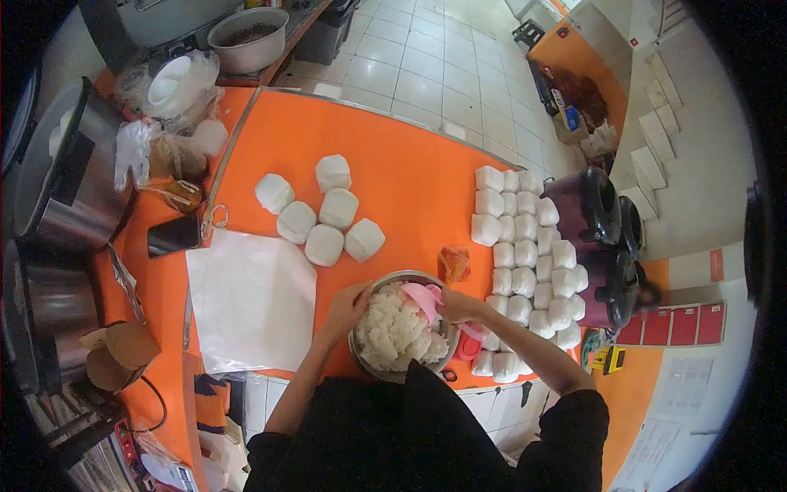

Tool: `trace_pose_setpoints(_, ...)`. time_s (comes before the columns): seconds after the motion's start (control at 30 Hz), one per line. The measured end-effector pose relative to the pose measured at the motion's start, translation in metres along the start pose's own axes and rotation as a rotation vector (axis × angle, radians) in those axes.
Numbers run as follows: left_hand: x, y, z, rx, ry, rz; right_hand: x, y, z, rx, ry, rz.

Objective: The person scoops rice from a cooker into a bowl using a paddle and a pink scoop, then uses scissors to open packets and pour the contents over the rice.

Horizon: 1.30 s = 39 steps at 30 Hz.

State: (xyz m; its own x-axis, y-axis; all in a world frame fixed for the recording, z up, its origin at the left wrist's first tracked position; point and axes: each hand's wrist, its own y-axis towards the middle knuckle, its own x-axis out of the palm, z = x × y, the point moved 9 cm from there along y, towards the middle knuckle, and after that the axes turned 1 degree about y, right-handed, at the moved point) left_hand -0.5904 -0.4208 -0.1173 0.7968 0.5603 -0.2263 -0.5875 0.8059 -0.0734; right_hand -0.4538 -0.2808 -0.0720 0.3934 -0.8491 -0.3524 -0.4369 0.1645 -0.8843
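Observation:
A metal bowl (450, 351) of white cooked rice (385, 330) stands near the table's front edge, just ahead of my body. My left hand (348, 307) grips the bowl's left rim. In my right hand (459, 306) is a pink rice scoop (420, 298), its head against the rice at the bowl's upper right. My fingers partly hide its handle. Close to my right wrist, red-pink plastic items (469, 348) lie beside the bowl. A small packet with orange contents (453, 265) rests beyond my right hand.
Rows of white wrapped parcels (525, 254) fill the table's right side. Several more parcels (324, 244) sit at centre left, beyond white paper sheets (254, 303). A black phone (174, 236) lies left. Dark pots (602, 291) stand right, large containers (61, 180) left.

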Motion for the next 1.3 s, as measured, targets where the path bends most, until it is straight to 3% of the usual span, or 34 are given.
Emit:
trace_pose_setpoints(0.17, 0.003, 0.005, 0.0, -0.037, -0.098, -0.029, -0.001, 0.036, 0.003, -0.269, -0.302, 0.083)
trace_pose_setpoints(0.3, 0.003, 0.004, 0.002, -0.016, -0.047, -0.018, -0.006, 0.001, -0.052, -0.562, -0.333, 0.017)
trace_pose_setpoints(0.47, -0.006, 0.003, 0.017, 0.012, -0.068, -0.029, 0.01, 0.008, -0.02, -0.751, -0.371, 0.207)
trace_pose_setpoints(0.57, 0.001, 0.005, 0.007, 0.006, -0.097, -0.063, 0.01, -0.053, -0.031, -0.39, -0.429, 0.271)
trace_pose_setpoints(0.67, 0.001, 0.004, 0.008, 0.03, -0.05, -0.072, 0.019, -0.091, -0.031, -0.412, -0.418, 0.482)
trace_pose_setpoints(0.77, -0.001, 0.003, 0.012, 0.034, -0.05, -0.066, 0.044, -0.094, 0.004, -0.199, -0.385, 0.471)
trace_pose_setpoints(1.0, 0.005, 0.006, -0.006, 0.082, -0.035, -0.005, 0.101, -0.071, 0.021, -0.225, -0.213, 0.575)
trace_pose_setpoints(1.03, 0.007, 0.006, -0.01, 0.079, -0.061, -0.012, 0.099, -0.064, 0.016, -0.173, -0.146, 0.551)
trace_pose_setpoints(1.13, 0.013, 0.007, -0.012, 0.023, -0.204, -0.144, 0.087, -0.05, 0.015, -0.334, -0.039, 0.615)
trace_pose_setpoints(1.23, 0.008, 0.005, -0.001, 0.009, -0.21, -0.166, 0.067, -0.071, 0.022, -0.438, -0.049, 0.528)
trace_pose_setpoints(1.3, 0.008, 0.007, -0.009, 0.04, -0.152, -0.166, 0.052, -0.083, 0.044, -0.32, 0.101, 0.467)
